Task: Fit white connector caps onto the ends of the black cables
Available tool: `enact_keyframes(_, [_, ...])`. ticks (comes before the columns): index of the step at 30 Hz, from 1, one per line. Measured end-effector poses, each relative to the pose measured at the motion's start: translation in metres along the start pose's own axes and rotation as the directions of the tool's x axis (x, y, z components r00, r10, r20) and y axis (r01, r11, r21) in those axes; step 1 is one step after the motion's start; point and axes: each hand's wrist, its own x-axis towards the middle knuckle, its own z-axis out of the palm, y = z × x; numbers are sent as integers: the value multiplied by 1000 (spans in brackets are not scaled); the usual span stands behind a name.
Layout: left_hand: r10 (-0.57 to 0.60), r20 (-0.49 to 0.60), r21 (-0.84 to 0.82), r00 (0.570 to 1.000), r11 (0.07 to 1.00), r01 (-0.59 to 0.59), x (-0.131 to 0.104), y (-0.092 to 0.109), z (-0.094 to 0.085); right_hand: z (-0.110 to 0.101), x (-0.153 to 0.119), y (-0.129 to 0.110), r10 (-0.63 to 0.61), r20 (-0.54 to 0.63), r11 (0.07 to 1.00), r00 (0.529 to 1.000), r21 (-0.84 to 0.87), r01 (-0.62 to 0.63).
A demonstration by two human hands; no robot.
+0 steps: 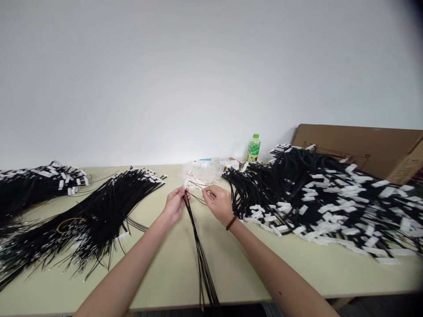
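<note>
At the middle of a pale tabletop [172,273], the left hand [175,203] pinches the top of a bundle of black cables [198,242] that trails toward the near edge. The right hand [218,203], just beside it, has its fingertips closed on a thin black wire [195,183]. Beyond lies a clear plastic bag [198,169]. Black cables with white connectors [317,193] heap at right, near a green-capped bottle [254,149]; its label is too small to read.

Soft, even light, pale wall [185,88], dark upper-right corner, blurred white connectors [410,225] far right
</note>
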Motion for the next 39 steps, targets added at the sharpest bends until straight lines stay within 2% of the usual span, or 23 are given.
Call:
enact_keyframes(19, [28, 20, -19, 999, 999, -27, 4, -3, -4, -2, 1, -1, -15, -17, 1000, 1000, 17, 16])
enact_keyframes(39, [53, 36, -10, 998, 999, -53, 4, -3, -4, 1, -1, 0, 9, 52, 999, 999, 31, -11])
